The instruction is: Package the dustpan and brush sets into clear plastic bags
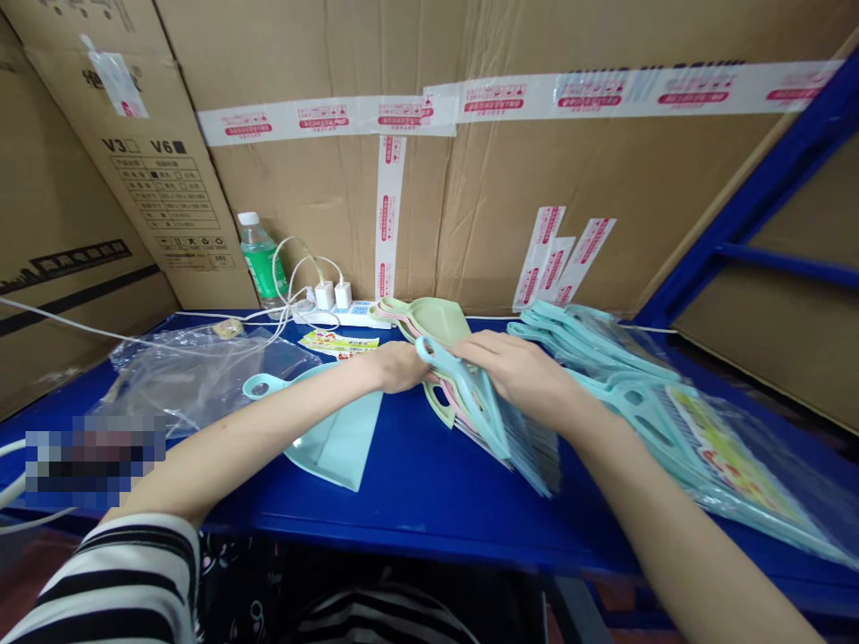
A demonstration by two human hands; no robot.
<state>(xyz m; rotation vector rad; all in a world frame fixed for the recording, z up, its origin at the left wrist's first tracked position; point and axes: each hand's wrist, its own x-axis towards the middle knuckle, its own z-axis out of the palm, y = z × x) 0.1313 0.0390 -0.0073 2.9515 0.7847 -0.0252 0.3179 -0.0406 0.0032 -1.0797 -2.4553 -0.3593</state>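
A light-blue hand brush (478,400) lies slanted over a stack of green and pink hand brushes (440,404) at the middle of the table, bristles toward me. My left hand (403,365) is closed at the handle end, its fingertips partly hidden behind the blue handle. Across the upper part of the same brush, my right hand (506,362) has its fingers bent round it from the right. Left of the brushes, under my left forearm, lies a light-blue dustpan (342,438). Behind my hands is a pile of green and pink dustpans (436,320).
Bagged light-blue brush sets (644,411) pile up on the right. Clear plastic bags (194,376) lie left, near a power strip (366,313) with chargers and cables. A bottle (261,259) and printed labels (335,341) are at the back. Cardboard (301,188) walls the blue table (416,492).
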